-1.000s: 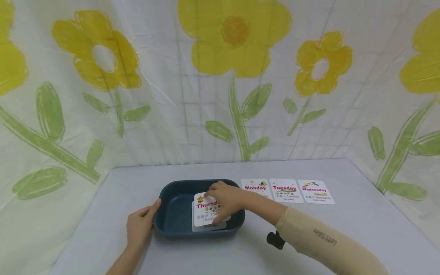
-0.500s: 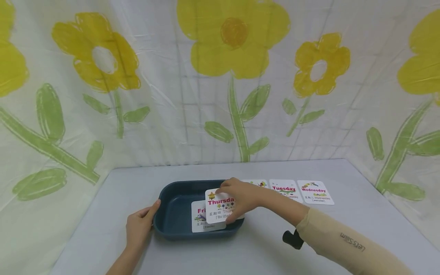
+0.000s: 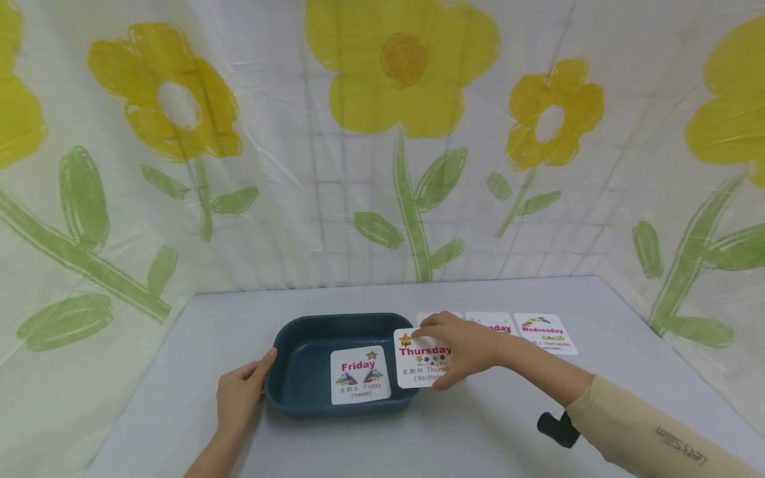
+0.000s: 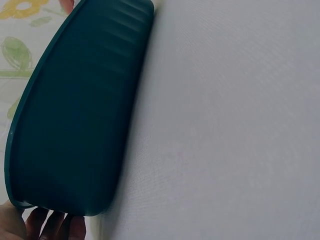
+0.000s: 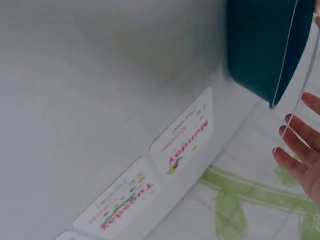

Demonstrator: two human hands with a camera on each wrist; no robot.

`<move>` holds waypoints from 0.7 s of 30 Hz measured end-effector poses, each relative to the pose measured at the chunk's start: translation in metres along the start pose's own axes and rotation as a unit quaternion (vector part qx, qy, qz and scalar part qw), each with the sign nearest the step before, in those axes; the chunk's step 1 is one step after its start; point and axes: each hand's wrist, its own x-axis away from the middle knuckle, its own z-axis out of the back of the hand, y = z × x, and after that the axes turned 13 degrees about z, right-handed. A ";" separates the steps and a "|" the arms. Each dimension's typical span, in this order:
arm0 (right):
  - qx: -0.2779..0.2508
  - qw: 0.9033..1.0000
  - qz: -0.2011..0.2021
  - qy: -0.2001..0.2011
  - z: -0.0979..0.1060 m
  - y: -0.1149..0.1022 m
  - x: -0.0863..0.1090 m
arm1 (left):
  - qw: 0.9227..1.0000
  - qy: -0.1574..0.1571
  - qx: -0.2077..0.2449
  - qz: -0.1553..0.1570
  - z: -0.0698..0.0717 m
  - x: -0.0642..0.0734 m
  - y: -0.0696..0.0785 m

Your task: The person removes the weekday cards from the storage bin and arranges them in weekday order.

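Note:
My right hand (image 3: 463, 348) pinches a white "Thursday" card (image 3: 412, 372) by its edges, thumb below and fingers above. The card is held over the right rim of a dark blue-green plastic tray (image 3: 299, 405); in the right wrist view the card (image 5: 306, 75) appears edge-on. My left hand (image 3: 239, 395) grips the tray's left end, thumb at the rim; in the left wrist view its fingers (image 4: 50, 225) lie against the tray's outer wall. Inside the tray a "Friday" card (image 3: 360, 375) lies face up.
On the white table (image 3: 478, 438), behind my right hand, a row holds the "Monday" card (image 5: 187, 132), the "Tuesday" card (image 5: 119, 197) and the "Wednesday" card (image 3: 546, 332). A flower-printed curtain (image 3: 269, 232) hangs behind the table. A black wrist device (image 3: 558, 429) hangs below my right sleeve.
My right hand has carried the "Thursday" card rightward from over the tray's inside to its right rim, uncovering the "Friday" card. My left hand has stayed on the tray.

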 end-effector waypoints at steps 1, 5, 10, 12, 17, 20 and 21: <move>-0.004 1.000 -0.003 0.002 0.001 0.003 0.004 | 1.000 0.000 0.001 0.001 0.000 0.000 0.000; -0.010 1.000 -0.015 0.004 0.002 0.014 0.022 | 1.000 -0.001 0.003 0.004 0.000 0.001 0.000; -0.019 0.999 -0.025 0.009 0.001 0.024 0.039 | 1.000 0.000 0.007 0.004 0.000 0.002 0.001; -0.024 0.999 -0.029 0.009 -0.001 0.027 0.043 | 1.000 0.001 0.009 0.004 0.000 0.002 0.001; -0.033 0.999 -0.032 0.002 -0.009 0.030 0.046 | 1.000 0.002 0.011 0.006 0.000 0.002 0.001; -0.035 0.999 -0.032 0.000 -0.015 0.032 0.045 | 1.000 0.002 0.009 0.007 -0.001 0.002 0.001; -0.037 0.999 -0.033 0.000 -0.017 0.033 0.045 | 1.000 0.001 0.008 0.007 -0.001 0.002 0.001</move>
